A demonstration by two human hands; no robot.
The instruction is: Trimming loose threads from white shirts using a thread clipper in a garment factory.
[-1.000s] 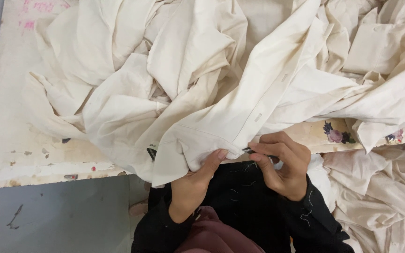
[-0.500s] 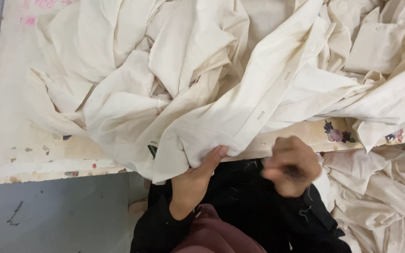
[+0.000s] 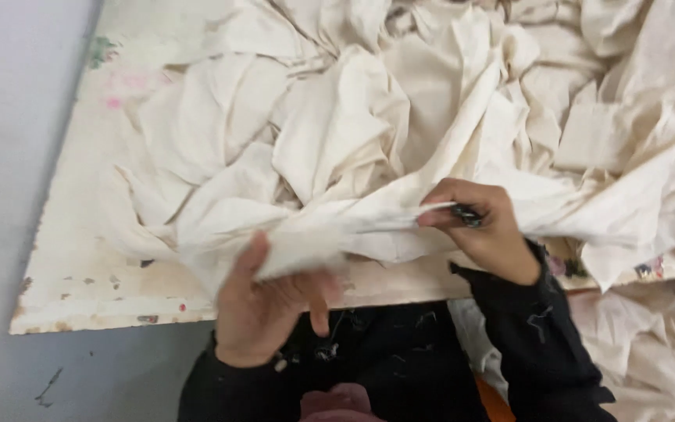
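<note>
Holding a folded edge of cream cloth point(image 3: 369, 227) taut between both hands, low in the centre of the frame, just over the near edge of the table point(image 3: 80, 289).

Left hand point(image 3: 271, 301): lower centre-left, thumb on top of the fabric, fingers curled beneath, closed on the cloth edge. Right hand point(image 3: 482, 230): centre-right, fingers pinched shut on the same edge together with a small dark tool point(image 3: 466, 213). Too blurred to tell whether it is a snip or a clip. Black sleeves point(image 3: 541, 336) cover both wrists; loose thread bits cling to them.

Cloth: one strip among a large heap of the same cream fabric point(image 3: 400, 94) that fills the upper and right of the frame and spills off the table at lower right. The table top is pale and paint-stained, with bare wood showing at left.

Judgement on technique:
- Keep the span between the hands flat and lightly stretched, so the edge stays readable.
- Keep the left thumb close to the working point; fabric sags otherwise.
- Keep the tool tip angled away from the left fingers.
- Separate the held layer from the heap below, or neighbouring folds may get caught.
</note>
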